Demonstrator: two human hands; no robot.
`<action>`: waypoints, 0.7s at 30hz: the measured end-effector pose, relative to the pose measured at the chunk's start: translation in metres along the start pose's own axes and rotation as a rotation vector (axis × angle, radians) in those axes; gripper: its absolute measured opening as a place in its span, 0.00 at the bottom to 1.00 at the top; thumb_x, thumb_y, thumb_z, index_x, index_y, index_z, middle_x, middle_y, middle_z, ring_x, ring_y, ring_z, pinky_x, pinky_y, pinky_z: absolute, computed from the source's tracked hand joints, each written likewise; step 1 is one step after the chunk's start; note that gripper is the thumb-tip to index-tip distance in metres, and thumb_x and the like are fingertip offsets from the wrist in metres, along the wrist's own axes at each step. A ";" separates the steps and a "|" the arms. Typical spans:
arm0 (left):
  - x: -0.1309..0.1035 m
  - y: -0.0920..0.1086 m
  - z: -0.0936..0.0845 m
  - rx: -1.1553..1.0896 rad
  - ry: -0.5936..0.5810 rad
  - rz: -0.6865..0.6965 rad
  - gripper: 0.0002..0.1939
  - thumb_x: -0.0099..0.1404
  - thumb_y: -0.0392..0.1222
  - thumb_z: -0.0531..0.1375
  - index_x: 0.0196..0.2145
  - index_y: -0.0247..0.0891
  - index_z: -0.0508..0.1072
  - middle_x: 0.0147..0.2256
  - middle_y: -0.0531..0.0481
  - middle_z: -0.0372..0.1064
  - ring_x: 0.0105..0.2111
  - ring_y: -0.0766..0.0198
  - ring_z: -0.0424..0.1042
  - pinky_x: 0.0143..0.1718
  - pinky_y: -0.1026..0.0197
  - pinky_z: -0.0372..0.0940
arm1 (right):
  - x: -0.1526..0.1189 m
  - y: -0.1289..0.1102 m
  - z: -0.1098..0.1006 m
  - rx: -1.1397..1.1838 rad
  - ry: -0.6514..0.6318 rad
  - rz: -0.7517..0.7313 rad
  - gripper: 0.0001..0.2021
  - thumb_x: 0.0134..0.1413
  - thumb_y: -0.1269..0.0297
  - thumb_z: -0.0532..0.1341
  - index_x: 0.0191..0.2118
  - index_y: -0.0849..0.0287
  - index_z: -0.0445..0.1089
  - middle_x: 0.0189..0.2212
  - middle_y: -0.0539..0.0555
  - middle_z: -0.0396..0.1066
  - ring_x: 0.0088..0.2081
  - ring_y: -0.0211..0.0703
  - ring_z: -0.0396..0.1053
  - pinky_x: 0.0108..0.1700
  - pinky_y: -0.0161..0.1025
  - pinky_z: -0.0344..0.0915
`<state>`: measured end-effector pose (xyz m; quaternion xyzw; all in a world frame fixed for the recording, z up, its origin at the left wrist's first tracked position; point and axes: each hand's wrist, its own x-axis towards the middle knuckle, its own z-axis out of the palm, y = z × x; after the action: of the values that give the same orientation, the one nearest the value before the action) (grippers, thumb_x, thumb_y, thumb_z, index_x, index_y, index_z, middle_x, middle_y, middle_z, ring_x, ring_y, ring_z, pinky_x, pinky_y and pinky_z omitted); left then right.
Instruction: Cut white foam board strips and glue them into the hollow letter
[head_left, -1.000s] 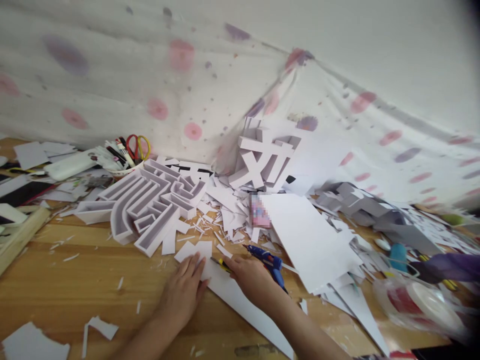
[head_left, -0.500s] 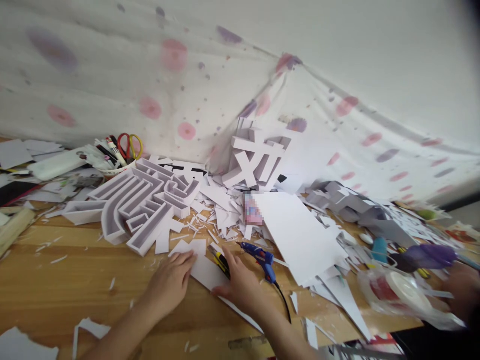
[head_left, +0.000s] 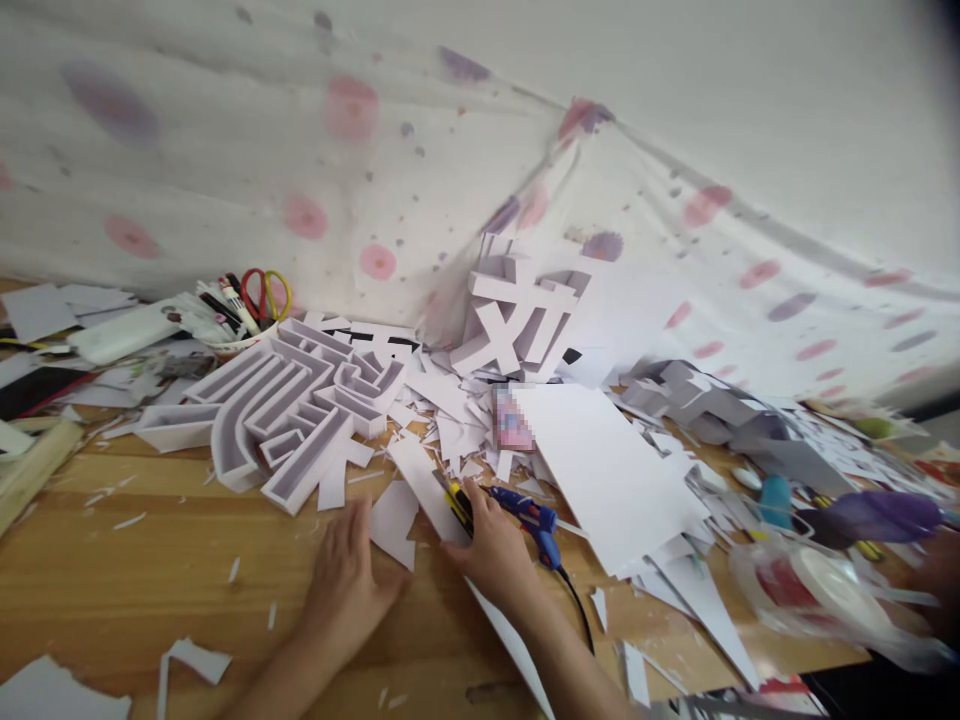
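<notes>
My right hand (head_left: pixel 499 560) is closed around a yellow-and-black utility knife (head_left: pixel 459 503), whose tip points up and to the left. Under that hand runs a long white strip of board (head_left: pixel 424 480), slanting across the tabletop. To its left, my left hand (head_left: pixel 349 570) is open, thumb spread from the fingers, holding nothing and slightly blurred. A small white offcut (head_left: pixel 395 515) lies flat beside its fingers. A blue hot glue gun (head_left: pixel 529 515) rests just right of my right hand, its cord trailing toward me.
Hollow white board characters stand left (head_left: pixel 292 420) and at the back (head_left: pixel 517 315). A large white sheet (head_left: pixel 615 470) lies right of centre among scraps. A cup of pens and scissors (head_left: pixel 240 335) is back left. At far right, another person's blurred hand (head_left: pixel 934 580) is near a wrapped tape roll (head_left: pixel 817 595).
My left hand has come off the white board and drawn back toward me. The strip has turned steeper and now lies apart from the offcut. The knife stays in my right hand.
</notes>
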<state>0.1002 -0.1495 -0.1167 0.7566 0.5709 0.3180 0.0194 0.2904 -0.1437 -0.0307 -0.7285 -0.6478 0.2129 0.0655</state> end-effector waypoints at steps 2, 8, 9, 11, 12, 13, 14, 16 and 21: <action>-0.001 0.007 0.011 0.036 -0.026 0.023 0.47 0.51 0.50 0.62 0.61 0.29 0.44 0.55 0.28 0.56 0.55 0.38 0.58 0.51 0.39 0.59 | 0.009 -0.003 0.002 -0.020 0.023 0.013 0.39 0.45 0.61 0.61 0.63 0.63 0.47 0.49 0.65 0.64 0.48 0.56 0.66 0.47 0.44 0.60; 0.003 0.006 0.008 -0.066 0.008 0.093 0.44 0.54 0.43 0.61 0.62 0.33 0.42 0.53 0.32 0.60 0.53 0.43 0.62 0.51 0.42 0.60 | 0.029 -0.012 0.012 -0.046 0.054 0.069 0.37 0.46 0.63 0.60 0.62 0.64 0.49 0.49 0.67 0.63 0.49 0.57 0.65 0.46 0.45 0.61; 0.003 0.003 0.002 -0.096 0.007 0.097 0.45 0.53 0.42 0.61 0.62 0.35 0.41 0.54 0.33 0.59 0.54 0.44 0.62 0.51 0.42 0.60 | 0.031 -0.013 0.012 -0.005 0.073 0.070 0.36 0.46 0.63 0.60 0.62 0.63 0.51 0.50 0.67 0.62 0.49 0.57 0.65 0.46 0.45 0.61; 0.002 -0.003 -0.011 -0.155 -0.012 0.111 0.46 0.53 0.39 0.61 0.63 0.37 0.40 0.55 0.34 0.57 0.55 0.44 0.60 0.52 0.43 0.59 | 0.033 -0.014 0.013 0.160 0.125 0.050 0.32 0.46 0.63 0.61 0.58 0.63 0.55 0.49 0.66 0.63 0.49 0.56 0.65 0.46 0.46 0.61; 0.002 -0.005 -0.017 -0.180 -0.023 0.123 0.46 0.53 0.39 0.61 0.63 0.38 0.40 0.56 0.34 0.57 0.55 0.45 0.59 0.53 0.43 0.59 | 0.034 -0.015 0.013 0.296 0.132 0.035 0.29 0.46 0.61 0.61 0.56 0.62 0.58 0.47 0.64 0.65 0.46 0.54 0.67 0.44 0.45 0.63; 0.002 -0.008 -0.023 -0.201 -0.032 0.135 0.46 0.53 0.39 0.61 0.63 0.39 0.40 0.56 0.34 0.56 0.56 0.45 0.59 0.53 0.43 0.59 | 0.035 -0.017 0.014 0.465 0.111 0.018 0.27 0.45 0.59 0.62 0.52 0.61 0.61 0.43 0.61 0.68 0.42 0.51 0.69 0.41 0.44 0.65; 0.002 -0.010 -0.028 -0.219 -0.040 0.147 0.46 0.53 0.40 0.62 0.63 0.40 0.39 0.57 0.34 0.56 0.56 0.44 0.58 0.53 0.43 0.59 | 0.036 -0.020 0.015 0.653 0.062 0.004 0.24 0.43 0.58 0.62 0.48 0.60 0.63 0.38 0.58 0.70 0.36 0.48 0.70 0.36 0.42 0.66; 0.003 -0.014 -0.035 -0.252 -0.049 0.159 0.47 0.53 0.40 0.62 0.63 0.42 0.39 0.58 0.35 0.55 0.57 0.44 0.58 0.53 0.43 0.60 | 0.037 -0.027 0.017 1.005 -0.063 -0.007 0.20 0.38 0.56 0.65 0.39 0.59 0.64 0.28 0.50 0.69 0.25 0.40 0.66 0.26 0.37 0.65; 0.011 -0.015 -0.044 -0.306 -0.016 0.169 0.46 0.54 0.41 0.63 0.63 0.41 0.40 0.58 0.33 0.53 0.57 0.43 0.57 0.53 0.44 0.60 | 0.039 -0.041 0.020 1.397 -0.216 0.057 0.20 0.29 0.61 0.69 0.31 0.60 0.64 0.16 0.43 0.64 0.16 0.31 0.59 0.20 0.30 0.59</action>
<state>0.0670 -0.1494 -0.0823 0.7926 0.4501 0.3957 0.1123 0.2479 -0.1033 -0.0426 -0.5078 -0.3432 0.6513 0.4473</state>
